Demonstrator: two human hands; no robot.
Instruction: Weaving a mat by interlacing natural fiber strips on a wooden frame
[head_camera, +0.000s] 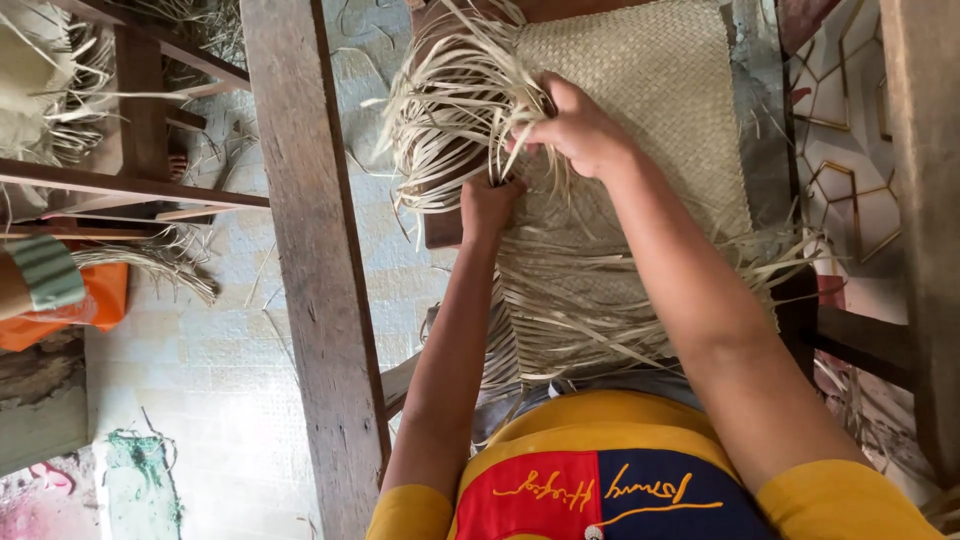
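Note:
A pale woven straw mat (660, 90) lies across my lap and a wooden support, with many loose strips (450, 110) fanning out at its left and lower edges. My right hand (578, 128) rests on the mat's left edge, its fingers pinching a bunch of the loose strips. Just below it, my left hand (490, 205) is closed around other strips at the mat's edge. More loose strips (600, 310) hang down towards my yellow shirt.
A thick wooden beam (315, 260) runs top to bottom just left of my left arm. A wooden frame (140, 170) with more straw stands at far left, above an orange object (70, 315). A dark wooden post (925, 200) and patterned floor (845, 150) are at right.

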